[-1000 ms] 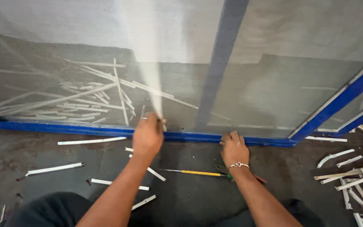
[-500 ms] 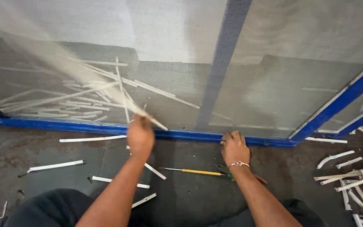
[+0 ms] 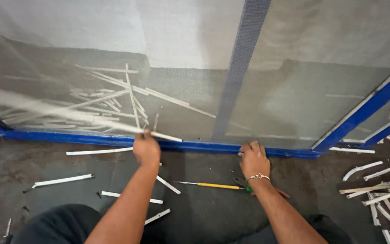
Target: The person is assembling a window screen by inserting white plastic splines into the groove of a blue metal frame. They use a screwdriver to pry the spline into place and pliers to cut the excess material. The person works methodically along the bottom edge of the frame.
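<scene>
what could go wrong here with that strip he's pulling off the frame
The left hand grips a long white strip, blurred mid-swing; it might whip or snap and nick the mesh screen. The right hand presses on the blue frame, close to the pull point, so a slip could jar it. Loose white offcuts and a yellow-handled tool litter the floor, a possible kneeling hazard.

My left hand (image 3: 146, 148) is a closed fist, arm stretched forward. My right hand (image 3: 253, 159) lies knuckles up, fingers curled downward, forearm angled in from lower right.
</scene>
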Action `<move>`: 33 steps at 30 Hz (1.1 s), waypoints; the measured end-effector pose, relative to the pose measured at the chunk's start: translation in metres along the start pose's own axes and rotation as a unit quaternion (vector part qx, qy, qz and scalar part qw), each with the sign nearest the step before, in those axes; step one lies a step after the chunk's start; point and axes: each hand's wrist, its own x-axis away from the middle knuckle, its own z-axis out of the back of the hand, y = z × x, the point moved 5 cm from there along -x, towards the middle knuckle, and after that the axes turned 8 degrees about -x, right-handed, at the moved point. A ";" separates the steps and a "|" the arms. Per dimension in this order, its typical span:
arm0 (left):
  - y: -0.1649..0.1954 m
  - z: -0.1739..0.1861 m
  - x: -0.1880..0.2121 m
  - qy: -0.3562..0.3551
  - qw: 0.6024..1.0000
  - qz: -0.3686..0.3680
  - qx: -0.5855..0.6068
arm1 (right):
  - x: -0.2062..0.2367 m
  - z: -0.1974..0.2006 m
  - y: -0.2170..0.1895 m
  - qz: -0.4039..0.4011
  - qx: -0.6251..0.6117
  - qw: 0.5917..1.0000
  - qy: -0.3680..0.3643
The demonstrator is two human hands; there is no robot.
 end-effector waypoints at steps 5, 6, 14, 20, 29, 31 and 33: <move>0.053 -0.006 0.055 -0.063 0.913 -0.395 -0.075 | 0.000 0.000 -0.001 0.008 0.007 1.000 -0.003; 0.053 -0.009 0.056 -0.074 0.905 -0.406 -0.101 | 0.001 0.000 -0.001 0.010 0.005 1.000 -0.004; 0.019 0.014 0.003 0.011 0.999 -0.023 0.024 | -0.001 -0.001 0.003 0.004 0.003 1.000 -0.009; 0.058 0.006 0.055 0.008 0.906 -0.410 -0.105 | -0.001 -0.004 0.005 0.008 0.012 1.000 -0.002; 0.030 0.018 0.015 -0.003 0.993 -0.096 -0.064 | 0.000 -0.006 0.007 -0.004 -0.006 1.000 -0.008; 0.063 0.024 0.047 -0.019 0.934 -0.333 -0.129 | 0.000 -0.005 0.006 -0.005 -0.005 1.000 0.001; 0.091 0.019 0.083 -0.062 0.864 -0.484 -0.128 | 0.000 -0.005 0.006 -0.010 -0.002 1.000 -0.007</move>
